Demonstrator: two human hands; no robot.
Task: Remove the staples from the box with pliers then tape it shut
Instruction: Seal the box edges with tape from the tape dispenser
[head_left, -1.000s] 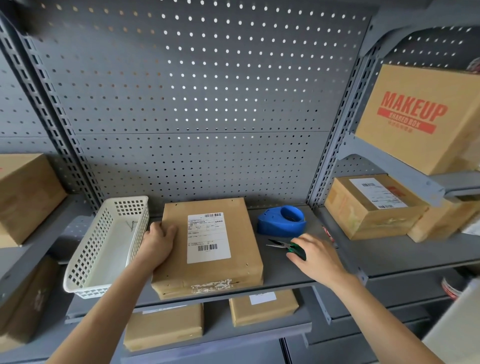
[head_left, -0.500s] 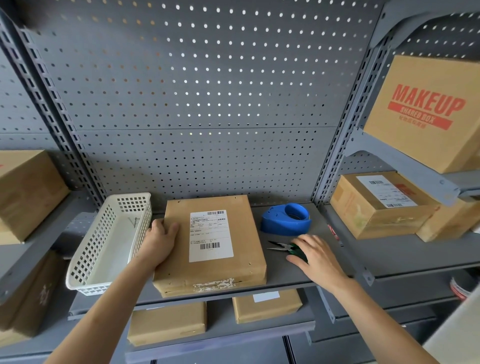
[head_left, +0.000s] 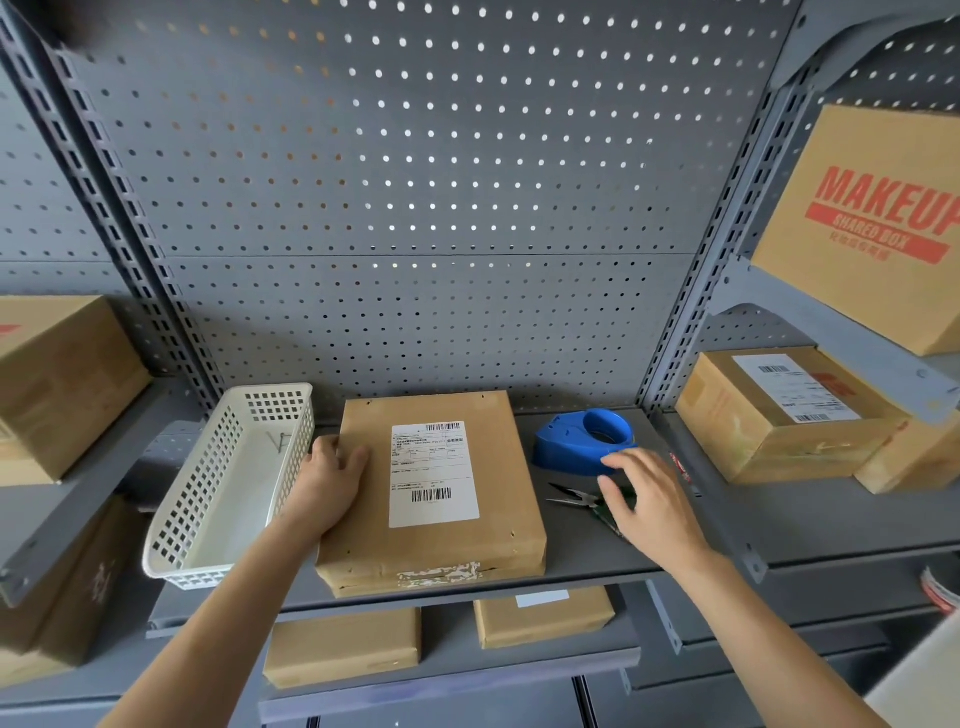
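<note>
Flat on the grey shelf (head_left: 597, 558) lies the box (head_left: 363, 525), white label (head_left: 434, 473) up, front edge scuffed white and near the shelf lip; small staple holes along its top and right edges; pressed on its left edge, the left hand (head_left: 332, 480), fingers straight and flat on the cardboard, gripping nothing. Just left of the box, touching or nearly so, a white basket (head_left: 208, 525), tilted over the shelf's left end, a few thin bent bits of metal on its floor, too small to name. Right of the box, apart from it, the pliers (head_left: 574, 499), jaws pointing at the box, green handles mostly hidden under the right hand (head_left: 649, 501); fingers spread and relaxed above the handles, not closed on them; contact with them unclear. Behind the pliers, right of the box's far corner, a blue tape dispenser (head_left: 582, 441), just beyond the right fingertips. Behind the box, a pegboard (head_left: 415, 208). Farther right of the box, on another shelf, a labelled carton (head_left: 779, 415); above that, a "MAKEUP" carton (head_left: 872, 228). Left of the box, past the basket, one more carton (head_left: 57, 379); below the box, two parcels on a lower shelf.
</note>
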